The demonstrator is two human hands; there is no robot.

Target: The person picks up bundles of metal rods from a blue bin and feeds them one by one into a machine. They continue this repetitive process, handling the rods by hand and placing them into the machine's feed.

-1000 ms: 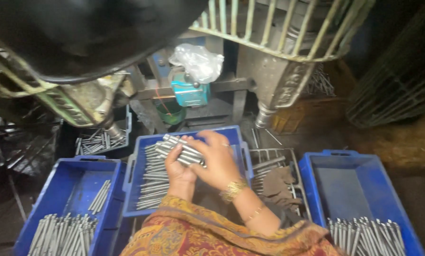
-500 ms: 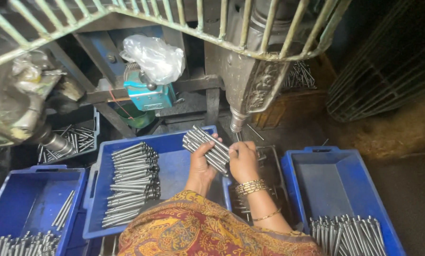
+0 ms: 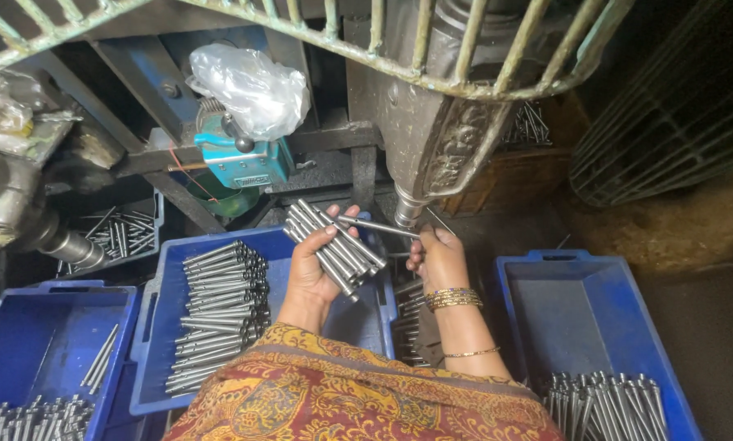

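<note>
Left hand [image 3: 313, 265] clamps a loose bundle of steel rods [image 3: 334, 245] above the middle blue crate [image 3: 158, 327], right hand [image 3: 436, 257] pinches a single rod [image 3: 379, 227] near the machine spindle [image 3: 407, 214]; risk: bundle fans out, rods slip, or fingers get nipped by spindle.

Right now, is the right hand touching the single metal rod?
Touching. The head view shows the right hand pinching one end of the single rod between its fingertips.
</note>
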